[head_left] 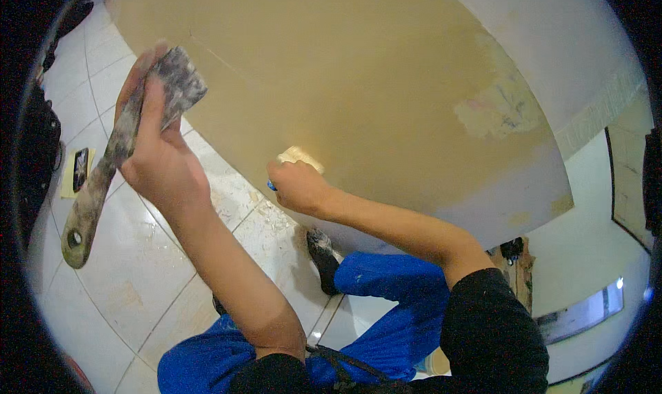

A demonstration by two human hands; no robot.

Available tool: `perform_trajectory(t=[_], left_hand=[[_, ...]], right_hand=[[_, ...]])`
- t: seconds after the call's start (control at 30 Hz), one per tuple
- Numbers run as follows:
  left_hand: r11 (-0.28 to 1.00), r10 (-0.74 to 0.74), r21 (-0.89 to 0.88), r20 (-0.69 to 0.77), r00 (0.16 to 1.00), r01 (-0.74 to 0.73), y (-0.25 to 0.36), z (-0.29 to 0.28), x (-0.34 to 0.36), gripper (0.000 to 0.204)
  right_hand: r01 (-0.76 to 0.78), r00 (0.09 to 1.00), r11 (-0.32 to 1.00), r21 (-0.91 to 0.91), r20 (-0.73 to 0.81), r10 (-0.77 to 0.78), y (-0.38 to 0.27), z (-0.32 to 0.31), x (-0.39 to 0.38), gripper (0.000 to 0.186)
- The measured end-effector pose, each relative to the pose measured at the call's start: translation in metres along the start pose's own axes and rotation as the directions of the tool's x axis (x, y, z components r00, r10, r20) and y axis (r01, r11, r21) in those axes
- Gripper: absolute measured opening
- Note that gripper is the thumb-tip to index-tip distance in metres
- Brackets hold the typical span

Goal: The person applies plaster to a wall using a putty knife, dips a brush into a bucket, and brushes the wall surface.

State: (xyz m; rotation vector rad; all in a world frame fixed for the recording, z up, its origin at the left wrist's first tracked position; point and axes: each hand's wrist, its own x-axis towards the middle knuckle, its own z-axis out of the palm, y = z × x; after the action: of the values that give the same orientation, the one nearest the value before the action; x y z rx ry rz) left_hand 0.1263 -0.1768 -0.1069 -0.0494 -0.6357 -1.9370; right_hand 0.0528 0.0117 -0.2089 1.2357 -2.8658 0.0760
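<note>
At the far left, a dark phone (81, 170) lay on a yellow sheet (67, 187) on the tiled floor (89, 311), near that floor's left edge. Just beside it in view, the left hand (165, 166) was clamped on a smeared grey scraper (123, 137), the fingers wrapped behind and the thumb along the front. The scraper was held up, its long axis tilted: the holed handle end pointed to the lower left, the broad blade to the upper right, reaching in front of the left edge of the tan surface (358, 83).

Farther right, the right hand (300, 187) was closed around a second tool, whose pale flat head (303, 157) showed above the knuckles and whose blue end (271, 185) poked out on the left. That head lay on the tan surface's side of the fist, near its lower edge; whether it touched could not be told. Of the two hands, the right was nearer the surface's lower edge, while the scraper stood up and to its left. Pale crumbs (265, 225) littered the floor below, beside a dark sock (321, 256).
</note>
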Motion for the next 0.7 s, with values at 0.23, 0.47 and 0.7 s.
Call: perform_trajectory(t=[0.23,0.47,0.7], left_hand=[[0.999,-0.031,0.041,-0.004,1.0,0.031,-0.013,-0.012,-0.002,0.027],[0.997,-0.041,0.064,0.006,0.999,0.04,-0.018,-0.013,-0.003,0.029],[0.998,-0.006,0.062,0.024,1.0,0.005,0.003,-0.02,0.01,0.028]], right_hand=[[-0.12,0.986,0.982,-0.146,-0.135,0.101,-0.022,-0.133,-0.014,0.016],[-0.235,0.893,0.826,-0.513,-0.449,-0.025,-0.055,-0.236,-0.056,0.021],[0.059,0.996,0.808,-0.586,-0.016,-0.084,-0.058,-0.12,-0.013,0.011]])
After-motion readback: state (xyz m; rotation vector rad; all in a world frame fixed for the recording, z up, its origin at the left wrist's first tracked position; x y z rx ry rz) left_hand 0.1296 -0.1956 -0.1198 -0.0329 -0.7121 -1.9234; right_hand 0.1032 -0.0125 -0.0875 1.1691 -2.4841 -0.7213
